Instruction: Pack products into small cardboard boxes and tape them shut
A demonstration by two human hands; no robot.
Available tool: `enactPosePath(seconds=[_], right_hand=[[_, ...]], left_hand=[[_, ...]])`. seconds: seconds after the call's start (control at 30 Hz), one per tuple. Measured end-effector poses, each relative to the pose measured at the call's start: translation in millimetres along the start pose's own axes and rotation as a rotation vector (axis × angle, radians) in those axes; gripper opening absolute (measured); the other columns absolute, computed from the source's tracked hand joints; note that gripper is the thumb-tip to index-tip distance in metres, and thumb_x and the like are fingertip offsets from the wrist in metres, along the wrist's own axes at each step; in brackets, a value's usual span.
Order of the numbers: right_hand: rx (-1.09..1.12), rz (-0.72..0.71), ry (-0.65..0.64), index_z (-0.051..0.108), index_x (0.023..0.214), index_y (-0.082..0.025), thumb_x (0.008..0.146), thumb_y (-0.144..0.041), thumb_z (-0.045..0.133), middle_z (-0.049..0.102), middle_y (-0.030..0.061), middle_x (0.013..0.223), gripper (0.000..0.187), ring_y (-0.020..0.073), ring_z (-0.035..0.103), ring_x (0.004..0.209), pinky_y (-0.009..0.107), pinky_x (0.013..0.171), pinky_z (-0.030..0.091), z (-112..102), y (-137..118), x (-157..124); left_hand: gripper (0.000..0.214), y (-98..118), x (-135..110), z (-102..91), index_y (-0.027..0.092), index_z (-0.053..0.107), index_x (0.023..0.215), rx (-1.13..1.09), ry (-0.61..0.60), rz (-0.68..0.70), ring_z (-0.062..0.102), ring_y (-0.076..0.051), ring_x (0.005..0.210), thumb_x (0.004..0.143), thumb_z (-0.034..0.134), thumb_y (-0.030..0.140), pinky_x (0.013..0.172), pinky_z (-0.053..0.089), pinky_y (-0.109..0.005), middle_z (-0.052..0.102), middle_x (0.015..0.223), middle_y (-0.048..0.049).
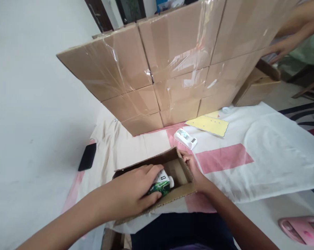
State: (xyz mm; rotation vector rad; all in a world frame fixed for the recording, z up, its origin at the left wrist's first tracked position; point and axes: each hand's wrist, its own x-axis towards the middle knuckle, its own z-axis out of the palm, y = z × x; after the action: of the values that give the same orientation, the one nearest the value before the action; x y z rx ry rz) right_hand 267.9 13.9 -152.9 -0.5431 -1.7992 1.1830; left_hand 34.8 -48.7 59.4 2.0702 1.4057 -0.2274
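— Green-and-white carton with a white cap (160, 184): where?
— Inside the open brown cardboard box (146, 163), lying on its side near the front wall.
— Long axis?
— Roughly left to right, cap end pointing right.
— Left hand (132, 192)?
— Closed over the carton from the left, fingers curled across the top, thumb underneath.
— Right hand (193, 170)?
— At the box's far right corner, fingers hooked over the rim; probably pinching the cardboard, thumb out of sight.
— Nearer of the 2?
— Left, already gripping; right just beside the cap end, apart from it.
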Motion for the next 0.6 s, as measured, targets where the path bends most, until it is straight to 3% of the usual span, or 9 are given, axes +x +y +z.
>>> enactPosePath(seconds=[0.13, 0.23, 0.3, 0.43, 0.6], right_hand=[[0.000, 0.025, -0.013, 0.036, 0.116, -0.028, 0.058, -0.049, 0.092, 0.039, 0.0177, 0.155, 0.084, 0.0396, 0.039, 0.150, 0.055, 0.113, 0.046, -1, -3, 0], [0.003, 0.030, 0.014, 0.037, 0.118, -0.027, 0.050, -0.048, 0.096, 0.041, 0.0187, 0.155, 0.092, 0.0415, 0.039, 0.149, 0.055, 0.112, 0.046, 1, 0, -2], [0.009, 0.038, 0.016, 0.037, 0.120, -0.027, 0.051, -0.050, 0.095, 0.039, 0.0178, 0.155, 0.092, 0.0408, 0.037, 0.151, 0.055, 0.113, 0.045, 2, 2, -3], [0.001, 0.042, 0.010, 0.035, 0.121, -0.029, 0.055, -0.049, 0.093, 0.036, 0.0159, 0.157, 0.090, 0.0390, 0.035, 0.152, 0.056, 0.116, 0.043, 3, 2, -6], [0.010, -0.047, 0.021, 0.032, 0.120, -0.033, 0.057, -0.039, 0.091, 0.037, 0.0122, 0.153, 0.087, 0.0407, 0.037, 0.149, 0.058, 0.113, 0.044, 3, -3, -8]], left_hand=[[0.065, -9, 27, 19.8, 0.018, 0.044, 0.153, 0.176, -0.090, 0.025, 0.068, -0.032, 0.119, 0.093, 0.061, 0.034, 0.100, 0.057, -0.044, 0.065, 0.138, -0.0171], [0.060, -14, 52, 36.6, 0.013, 0.053, 0.144, 0.416, -0.123, -0.024, 0.072, -0.034, 0.110, 0.084, 0.060, 0.012, 0.089, 0.061, -0.043, 0.067, 0.131, -0.0210], [0.054, -15, 66, 44.9, 0.009, 0.059, 0.135, 0.500, -0.135, -0.069, 0.074, -0.035, 0.102, 0.081, 0.057, 0.008, 0.081, 0.062, -0.043, 0.069, 0.125, -0.0233], [0.049, -11, 79, 51.0, 0.005, 0.061, 0.129, 0.512, -0.133, -0.117, 0.075, -0.038, 0.096, 0.081, 0.061, 0.014, 0.077, 0.062, -0.045, 0.070, 0.118, -0.0251], [0.049, -10, 75, 54.4, 0.002, 0.059, 0.128, 0.448, -0.152, -0.179, 0.076, -0.039, 0.093, 0.081, 0.064, 0.015, 0.075, 0.062, -0.045, 0.075, 0.103, -0.0229]])
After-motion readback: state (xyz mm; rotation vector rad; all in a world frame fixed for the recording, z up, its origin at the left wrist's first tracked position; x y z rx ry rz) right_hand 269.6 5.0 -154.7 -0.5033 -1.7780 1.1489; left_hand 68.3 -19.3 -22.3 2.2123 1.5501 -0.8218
